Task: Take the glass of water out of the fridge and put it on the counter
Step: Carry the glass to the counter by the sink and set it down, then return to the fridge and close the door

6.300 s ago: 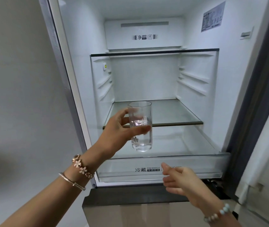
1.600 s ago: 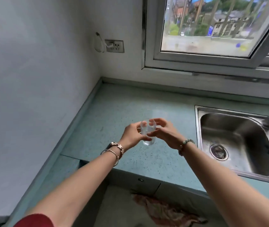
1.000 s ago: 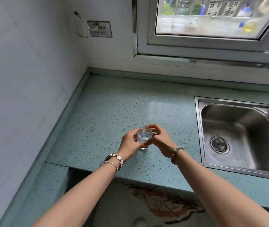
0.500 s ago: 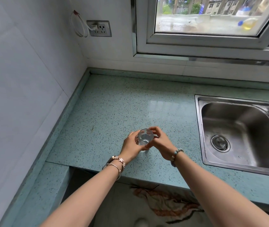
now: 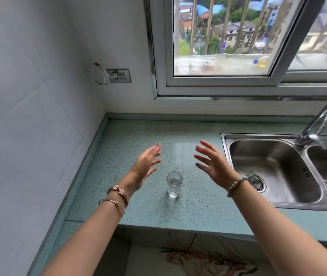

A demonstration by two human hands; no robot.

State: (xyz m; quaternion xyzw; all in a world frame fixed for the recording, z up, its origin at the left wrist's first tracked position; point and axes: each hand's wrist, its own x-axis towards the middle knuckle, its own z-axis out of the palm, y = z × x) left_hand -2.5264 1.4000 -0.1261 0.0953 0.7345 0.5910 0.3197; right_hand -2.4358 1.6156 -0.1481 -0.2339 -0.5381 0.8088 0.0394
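The clear glass of water (image 5: 174, 184) stands upright on the speckled teal counter (image 5: 196, 204), near its front edge. My left hand (image 5: 145, 166) hovers to the glass's left and a little above it, fingers spread, holding nothing. To the right of the glass my right hand (image 5: 212, 163) is raised the same way, fingers apart. Neither hand touches the glass. The fridge is out of view.
A steel double sink (image 5: 278, 172) with a tap (image 5: 318, 124) lies right of the glass. A white tiled wall (image 5: 29, 126) bounds the counter on the left, with a socket (image 5: 119, 76) and a window (image 5: 224, 36) behind. A cloth (image 5: 204, 259) lies on the floor below.
Both hands held the glass on the counter half a second ago. They have let go and lifted apart to either side, and the glass now stands alone.
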